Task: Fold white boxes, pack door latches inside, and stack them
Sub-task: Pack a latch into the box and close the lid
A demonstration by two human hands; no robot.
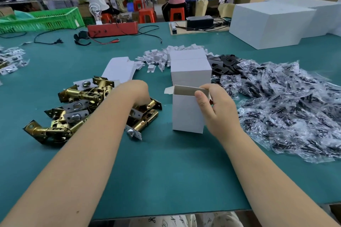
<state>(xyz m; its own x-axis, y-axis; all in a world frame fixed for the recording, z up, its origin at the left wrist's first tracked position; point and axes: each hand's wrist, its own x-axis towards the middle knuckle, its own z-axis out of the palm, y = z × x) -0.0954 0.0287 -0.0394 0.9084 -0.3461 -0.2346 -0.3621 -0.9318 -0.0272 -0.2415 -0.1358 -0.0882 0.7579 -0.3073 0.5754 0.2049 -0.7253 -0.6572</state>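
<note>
- An open white box point(186, 114) is held upright on the green table point(166, 171) by the right hand point(219, 110).
- The left hand point(140, 92) is plunged into the brass latches point(81, 108); its grip cannot be told.

Teal tabletop point(166, 171): heap of clear plastic bags with dark parts point(287, 112) at 3 o'clock; red rectangular metal unit point(112, 29) with black cables at 11 o'clock; green plastic crate point(40, 20) at 10 o'clock.

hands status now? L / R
Left hand: reaching into the pile of brass latches; fingers hidden, grip cannot be told.
Right hand: holding the open white box upright on the table.
</note>
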